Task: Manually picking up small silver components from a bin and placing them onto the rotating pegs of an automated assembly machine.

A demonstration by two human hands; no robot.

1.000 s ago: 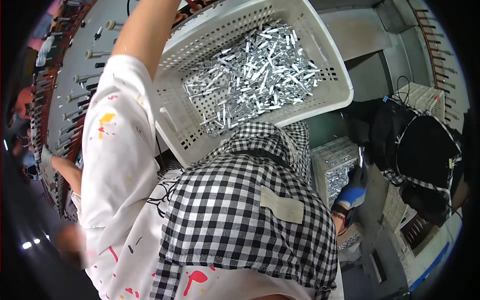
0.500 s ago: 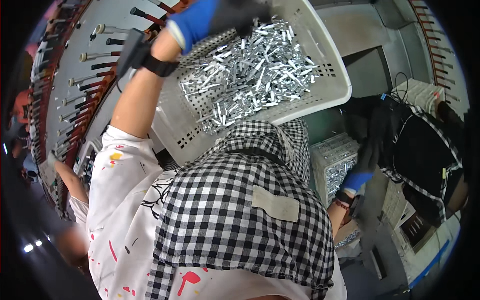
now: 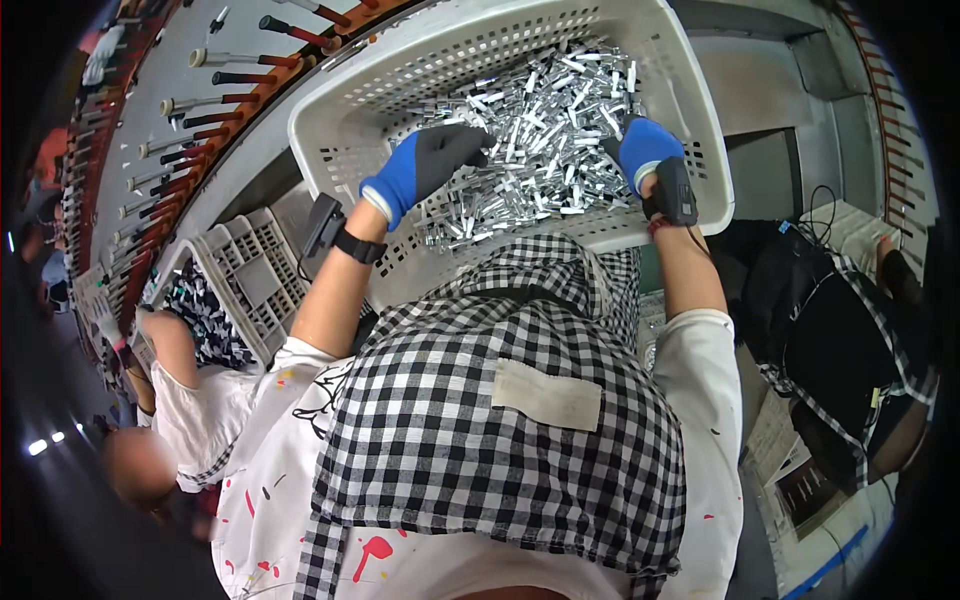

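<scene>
A large pale grey perforated plastic crate [image 3: 345, 110] holds a heap of small silver rod-shaped parts with white ends [image 3: 545, 120]. My left hand [image 3: 425, 168], in a blue and black glove, hovers over the heap's left side with its fingers curled together. Whatever is between those fingertips, if anything, is too small to make out. At the right side of the crate, my right hand [image 3: 648, 150], gloved alike, reaches down to the heap. Its fingers are bent inward and partly hidden by the back of the hand, so what they grip is not visible.
Rows of handled tools [image 3: 215, 100] line a rack on the left. Below it stands a second grey crate [image 3: 245, 275] with dark parts, beside another person's arm [image 3: 172, 345]. On the right, a person in dark clothing [image 3: 845, 330] is close to my right elbow.
My left hand has come back from the crate's far edge to above the heap. My right hand has risen from beside the small box at lower right into the crate.
</scene>
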